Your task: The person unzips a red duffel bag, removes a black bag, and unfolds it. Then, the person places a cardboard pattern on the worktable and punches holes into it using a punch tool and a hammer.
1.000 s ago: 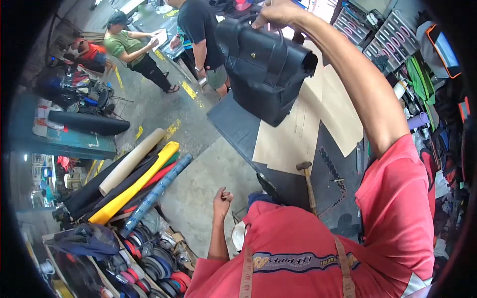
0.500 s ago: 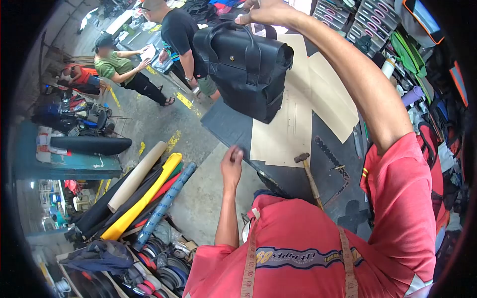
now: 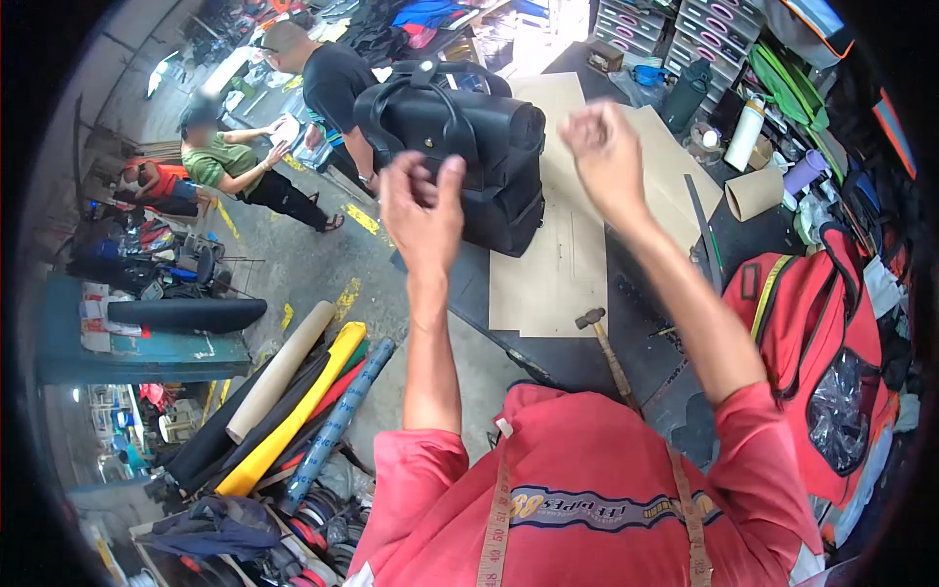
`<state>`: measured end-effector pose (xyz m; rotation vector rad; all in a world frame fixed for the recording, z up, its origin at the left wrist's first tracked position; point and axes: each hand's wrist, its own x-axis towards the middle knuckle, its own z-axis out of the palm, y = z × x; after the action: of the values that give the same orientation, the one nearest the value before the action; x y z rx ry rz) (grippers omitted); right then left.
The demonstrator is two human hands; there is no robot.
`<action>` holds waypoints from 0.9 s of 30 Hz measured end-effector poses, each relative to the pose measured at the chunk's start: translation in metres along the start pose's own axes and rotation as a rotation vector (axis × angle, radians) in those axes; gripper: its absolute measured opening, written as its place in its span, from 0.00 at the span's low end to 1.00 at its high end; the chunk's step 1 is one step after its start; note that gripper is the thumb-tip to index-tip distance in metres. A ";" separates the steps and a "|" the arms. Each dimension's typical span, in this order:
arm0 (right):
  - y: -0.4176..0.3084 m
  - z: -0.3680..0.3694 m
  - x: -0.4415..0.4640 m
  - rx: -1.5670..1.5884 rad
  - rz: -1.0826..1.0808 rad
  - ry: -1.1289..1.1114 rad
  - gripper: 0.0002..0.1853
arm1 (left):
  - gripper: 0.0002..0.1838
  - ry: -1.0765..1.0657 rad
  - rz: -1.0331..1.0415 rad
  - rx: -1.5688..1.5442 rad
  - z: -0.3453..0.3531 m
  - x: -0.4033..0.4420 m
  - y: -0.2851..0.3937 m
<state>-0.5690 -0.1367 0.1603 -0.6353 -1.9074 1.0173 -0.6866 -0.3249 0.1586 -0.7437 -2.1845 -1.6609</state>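
A black bag (image 3: 509, 147) with two looped handles and a small metal stud stands upright at the far left end of the dark work table (image 3: 548, 358). My left hand (image 3: 424, 205) is in front of the bag's lower left part, thumb apart and fingers loosely curled, with nothing seen in it; whether it touches the bag is unclear. To the right of the bag, over the brown paper sheets (image 3: 548, 293), my right hand (image 3: 602, 147) is raised away from the handles. Its fingers are bent and smeared by motion.
A hammer (image 3: 608, 354) lies near the table's front edge. At the right are a red bag (image 3: 807, 342), a white bottle (image 3: 745, 134) and a brown roll (image 3: 754, 194). Fabric rolls (image 3: 337, 421) lean at lower left. Two people (image 3: 337, 93) (image 3: 230, 157) stand beyond.
My right hand has let go of the bag's handle and moved right and down. The bag has come down and left onto the table. My left hand has risen from low down to the bag's front.
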 end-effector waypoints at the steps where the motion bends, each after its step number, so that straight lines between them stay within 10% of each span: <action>1: 0.015 0.004 -0.024 0.111 0.108 -0.074 0.07 | 0.24 0.030 0.016 -0.036 0.002 0.015 0.005; 9: 0.044 0.061 -0.100 0.284 0.302 -0.374 0.21 | 0.41 -0.423 0.918 0.575 0.035 0.172 0.015; 19: 0.001 0.080 -0.088 0.352 0.009 -0.339 0.37 | 0.11 -0.640 0.685 0.376 0.021 0.238 0.083; 25: 0.022 0.071 -0.107 0.416 0.225 -0.229 0.33 | 0.24 -0.830 1.124 0.551 0.052 0.271 0.018; 27: 0.027 0.068 -0.113 0.402 0.244 -0.205 0.31 | 0.25 -0.889 0.929 0.302 0.056 0.253 0.018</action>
<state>-0.5698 -0.2331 0.0662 -0.5515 -1.7476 1.6248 -0.8806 -0.2113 0.2900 -2.2308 -1.8762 -0.5312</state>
